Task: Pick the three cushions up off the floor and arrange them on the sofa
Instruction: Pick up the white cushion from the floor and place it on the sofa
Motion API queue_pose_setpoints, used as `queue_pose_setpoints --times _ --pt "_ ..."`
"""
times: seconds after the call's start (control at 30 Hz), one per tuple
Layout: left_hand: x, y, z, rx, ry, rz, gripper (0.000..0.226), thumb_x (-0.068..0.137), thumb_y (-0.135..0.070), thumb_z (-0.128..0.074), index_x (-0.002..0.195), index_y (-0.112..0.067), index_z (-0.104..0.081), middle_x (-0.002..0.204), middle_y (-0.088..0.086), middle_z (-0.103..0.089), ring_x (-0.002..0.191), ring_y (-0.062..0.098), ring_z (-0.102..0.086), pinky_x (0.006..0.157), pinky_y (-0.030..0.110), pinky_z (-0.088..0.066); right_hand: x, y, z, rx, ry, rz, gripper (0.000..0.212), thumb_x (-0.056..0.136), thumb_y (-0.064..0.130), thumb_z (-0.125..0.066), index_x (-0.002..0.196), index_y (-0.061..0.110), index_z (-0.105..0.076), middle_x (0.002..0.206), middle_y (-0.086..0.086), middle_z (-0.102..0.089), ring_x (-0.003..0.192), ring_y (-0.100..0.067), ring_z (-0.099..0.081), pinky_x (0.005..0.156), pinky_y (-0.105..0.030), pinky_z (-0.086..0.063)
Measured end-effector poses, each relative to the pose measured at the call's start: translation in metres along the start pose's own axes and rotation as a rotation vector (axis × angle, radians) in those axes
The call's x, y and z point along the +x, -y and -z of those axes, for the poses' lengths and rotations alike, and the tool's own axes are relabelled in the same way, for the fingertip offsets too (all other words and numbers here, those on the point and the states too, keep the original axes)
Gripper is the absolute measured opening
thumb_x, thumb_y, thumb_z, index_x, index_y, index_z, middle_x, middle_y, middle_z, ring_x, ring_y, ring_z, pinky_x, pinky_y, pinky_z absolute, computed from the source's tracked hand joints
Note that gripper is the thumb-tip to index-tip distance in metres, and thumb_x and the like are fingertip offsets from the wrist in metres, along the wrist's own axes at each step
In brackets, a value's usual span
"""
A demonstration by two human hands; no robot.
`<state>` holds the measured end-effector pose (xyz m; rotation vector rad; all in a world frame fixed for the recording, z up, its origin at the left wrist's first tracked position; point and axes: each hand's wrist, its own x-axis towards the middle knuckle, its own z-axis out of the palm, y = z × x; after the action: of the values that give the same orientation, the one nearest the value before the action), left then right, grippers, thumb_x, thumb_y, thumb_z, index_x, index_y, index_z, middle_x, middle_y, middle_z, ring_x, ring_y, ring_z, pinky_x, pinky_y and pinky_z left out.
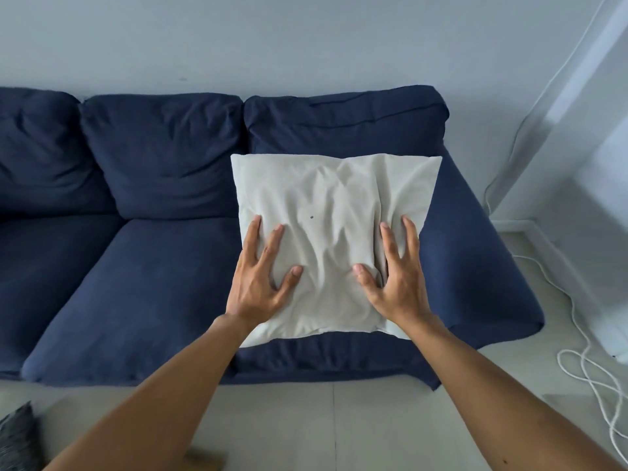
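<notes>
Cushion (336, 198) on sofa (153, 283), right end

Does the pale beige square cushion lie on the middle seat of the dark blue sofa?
No, the pale beige square cushion lies on the end seat of the dark blue sofa, beside its armrest.

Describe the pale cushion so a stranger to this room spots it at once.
Start at the navy sofa against the wall. On its right-end seat, beside the armrest, sits the pale cushion, with the left hand and right hand spread on it. It is the only light, wrinkled square among dark blue upholstery.
</notes>
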<state>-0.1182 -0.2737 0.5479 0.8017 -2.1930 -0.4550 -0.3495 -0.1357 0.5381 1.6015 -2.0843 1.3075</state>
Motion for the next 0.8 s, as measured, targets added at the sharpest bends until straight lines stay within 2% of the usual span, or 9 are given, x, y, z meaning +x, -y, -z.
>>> queue_pose_setpoints --times 0.23,0.43,0.53,0.6,0.7,0.8 --pt "0.073 0.018 -0.047 0.031 -0.050 -0.063 0.074 0.096 -0.055 -0.057 0.157 -0.020 -0.036 0.170 0.014 -0.009 0.154 0.008 -0.007 0.105 0.053 -0.048 0.064 -0.055 -0.018 0.023 -0.016 0.029 0.083 0.091 0.054 -0.063 0.156 0.014 -0.031 0.162 -0.030 -0.017 0.151 -0.037 -0.023 0.103 -0.043 -0.045" --pt "0.129 0.045 -0.079 0.064 -0.062 -0.112 0.073 0.097 -0.057 -0.054 0.158 -0.021 -0.033 0.169 0.017 -0.005 0.155 0.011 -0.007 0.112 0.045 -0.038 0.112 -0.095 -0.046 0.027 -0.018 0.039 0.083 0.091 0.054 -0.063 0.157 0.017 -0.029 0.163 -0.030 -0.016 0.154 -0.032 -0.018 0.112 -0.039 -0.034" --pt "0.149 0.065 -0.095 0.086 -0.055 -0.123 0.075 0.098 -0.061 -0.050 0.159 -0.022 -0.029 0.170 0.013 0.000 0.153 0.012 -0.011 0.113 0.041 -0.032 0.134 -0.114 -0.066 0.034 -0.026 0.058 0.083 0.091 0.054 -0.063 0.157 0.017 -0.029 0.163 -0.029 -0.015 0.155 -0.025 -0.013 0.114 -0.040 -0.034" --pt "0.163 0.081 -0.107 0.105 -0.050 -0.127 0.076 0.098 -0.061 -0.048 0.160 -0.022 -0.027 0.170 0.011 0.003 0.154 0.017 -0.014 0.112 0.040 -0.030 0.148 -0.127 -0.082 0.033 -0.024 0.067 0.083 0.091 0.054 -0.063 0.157 0.018 -0.028 0.163 -0.029 -0.014 0.155 -0.026 -0.014 0.114 -0.045 -0.038" --pt "0.184 0.107 -0.128 0.113 -0.042 -0.121 0.077 0.098 -0.061 -0.049 0.160 -0.022 -0.025 0.170 0.013 0.002 0.151 0.031 -0.023 0.108 0.044 -0.036 0.168 -0.149 -0.109 0.019 -0.014 0.071 0.082 0.091 0.054 -0.063 0.156 0.017 -0.030 0.163 -0.029 -0.014 0.154 -0.033 -0.018 0.111 -0.048 -0.041" --pt "0.203 0.135 -0.153 0.114 -0.041 -0.131 0.077 0.098 -0.060 -0.049 0.160 -0.021 -0.025 0.169 0.016 0.001 0.145 0.033 -0.027 0.102 0.049 -0.043 0.187 -0.175 -0.137 0.019 -0.009 0.088 0.080 0.091 0.052 -0.064 0.156 0.019 -0.029 0.162 -0.030 -0.014 0.155 -0.033 -0.017 0.116 -0.038 -0.034"
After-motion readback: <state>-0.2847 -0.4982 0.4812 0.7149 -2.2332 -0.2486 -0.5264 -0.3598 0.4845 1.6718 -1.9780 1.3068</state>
